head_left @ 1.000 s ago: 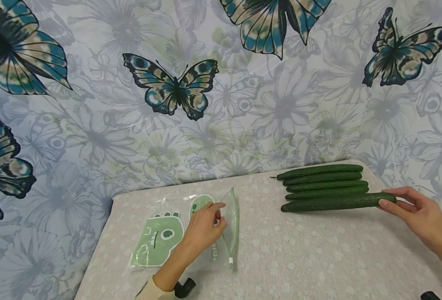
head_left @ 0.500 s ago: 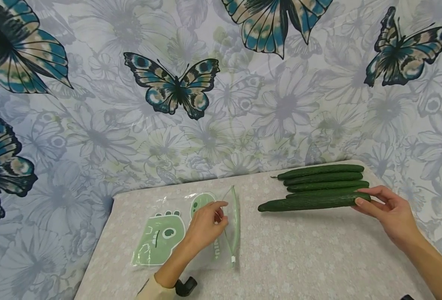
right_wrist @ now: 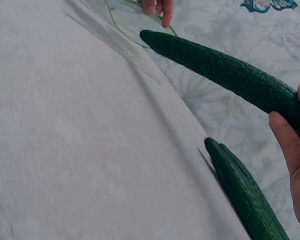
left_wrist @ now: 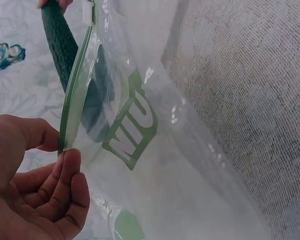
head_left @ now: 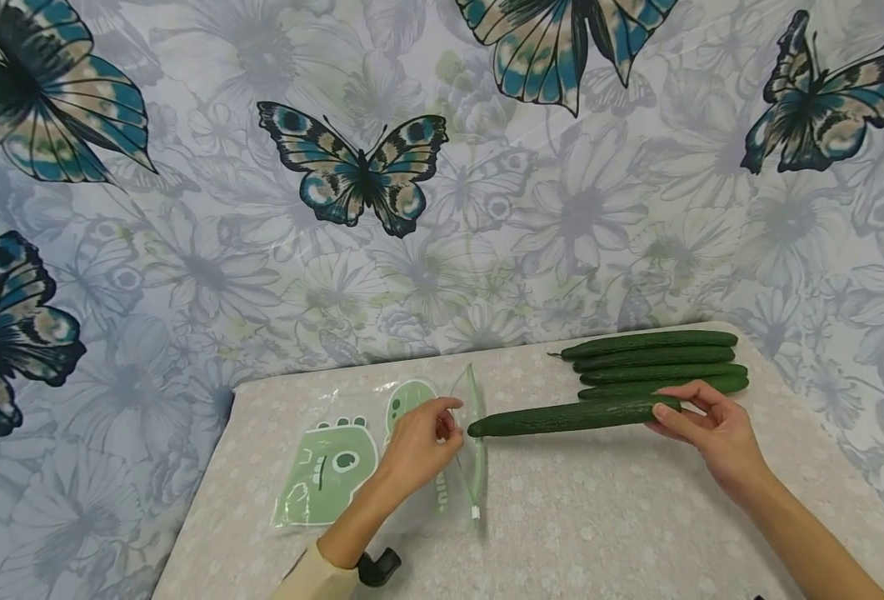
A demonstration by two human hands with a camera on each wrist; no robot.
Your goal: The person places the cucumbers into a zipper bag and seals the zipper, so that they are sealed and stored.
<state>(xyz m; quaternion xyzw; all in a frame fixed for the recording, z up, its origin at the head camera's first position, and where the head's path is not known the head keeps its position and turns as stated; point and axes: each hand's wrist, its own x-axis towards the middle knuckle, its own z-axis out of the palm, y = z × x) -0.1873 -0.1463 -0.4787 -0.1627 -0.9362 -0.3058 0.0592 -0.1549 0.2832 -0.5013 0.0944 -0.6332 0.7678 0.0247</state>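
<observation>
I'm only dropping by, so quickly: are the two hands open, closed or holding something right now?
Left hand: closed, pinching the clear bag by its green edge.
Right hand: closed, holding a cucumber by one end.

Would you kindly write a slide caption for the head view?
The right hand holds a cucumber near the open, clear bag that the left hand pinches.

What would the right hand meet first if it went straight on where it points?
With the cucumber leading, probably the bag's green rim, pinched by the left hand; whether the tip touches it is unclear.
</observation>
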